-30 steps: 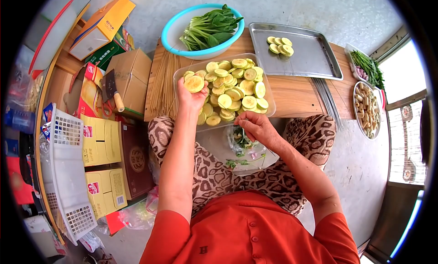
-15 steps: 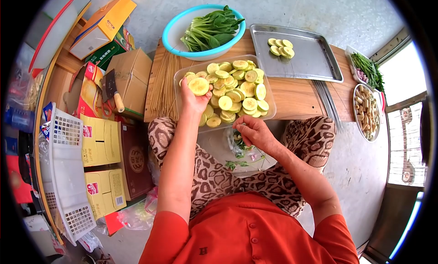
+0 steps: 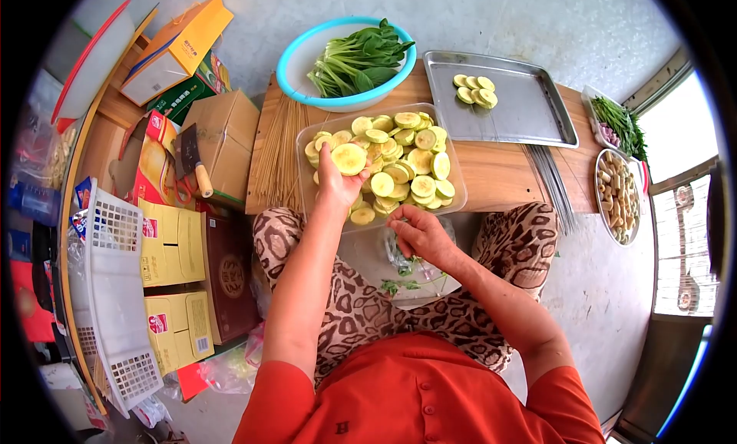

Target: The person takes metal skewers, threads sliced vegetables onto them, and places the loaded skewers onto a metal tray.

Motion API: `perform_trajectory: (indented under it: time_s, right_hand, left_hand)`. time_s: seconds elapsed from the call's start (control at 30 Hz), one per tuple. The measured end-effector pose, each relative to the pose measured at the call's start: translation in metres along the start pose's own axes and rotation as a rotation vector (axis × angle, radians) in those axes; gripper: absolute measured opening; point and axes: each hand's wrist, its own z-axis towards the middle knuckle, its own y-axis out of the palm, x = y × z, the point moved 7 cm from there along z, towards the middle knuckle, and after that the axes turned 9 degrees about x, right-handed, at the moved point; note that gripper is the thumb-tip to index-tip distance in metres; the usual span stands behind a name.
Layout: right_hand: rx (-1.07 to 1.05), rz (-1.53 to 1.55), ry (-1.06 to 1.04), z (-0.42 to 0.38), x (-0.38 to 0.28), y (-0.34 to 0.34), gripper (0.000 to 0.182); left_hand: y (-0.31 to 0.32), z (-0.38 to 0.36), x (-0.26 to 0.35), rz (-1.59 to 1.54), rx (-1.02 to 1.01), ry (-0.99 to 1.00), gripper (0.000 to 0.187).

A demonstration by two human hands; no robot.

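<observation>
My left hand point(image 3: 338, 184) is closed around a round zucchini slice point(image 3: 349, 159), its pale seeded face turned up. It hovers over the left part of a clear plastic tub point(image 3: 458, 164) heaped with more zucchini slices point(image 3: 421, 160). At the tub's front edge, my right hand point(image 3: 421, 236) is pinched shut with curled fingers. Whatever lies between those fingertips is too thin or hidden to make out. Beyond the tub, a metal tray point(image 3: 522, 98) bears several zucchini slices point(image 3: 476, 91) grouped in two rows.
Thin wooden skewers point(image 3: 280, 156) lie left of the tub; metal skewers point(image 3: 554, 184) hang over the table's front edge. A blue-rimmed basin point(image 3: 288, 79) holds leafy greens. Right stand a plate of skewer-like rolled pieces point(image 3: 616, 194) and chopped greens point(image 3: 620, 121). A cleaver point(image 3: 189, 154) leans by boxes at left.
My left hand has shifted slightly right with the zucchini slice. My right hand has dropped a little lower, still pinched. The whole view has moved slightly.
</observation>
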Motion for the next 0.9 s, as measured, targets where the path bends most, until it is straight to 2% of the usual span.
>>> perform_trajectory:
  time_s: [0.27,0.43,0.53,0.63,0.8,0.9]
  right_hand:
    - [0.066,0.028,-0.033,0.016,-0.005,0.001,0.013]
    - [0.084,0.205,0.012,0.023,-0.009,0.004,0.013]
    - [0.132,0.152,-0.048,0.033,-0.007,0.004,0.016]
    - [0.128,0.091,-0.111,0.033,-0.007,0.010,0.016]
    - [0.095,0.082,-0.095,0.020,-0.011,0.017,0.016]
    - [0.092,0.075,-0.065,0.019,-0.008,0.014,0.016]
  left_hand:
    - [0.015,-0.018,-0.022,0.088,-0.053,-0.081,0.058]
    - [0.022,-0.021,-0.015,0.007,-0.091,-0.045,0.059]
    - [0.022,-0.029,-0.019,0.066,0.040,-0.061,0.066]
    - [0.021,-0.026,-0.017,0.012,-0.061,-0.113,0.070]
    - [0.002,-0.006,0.013,-0.123,0.150,0.022,0.072]
    - [0.001,-0.003,0.017,-0.162,0.111,0.038,0.072]
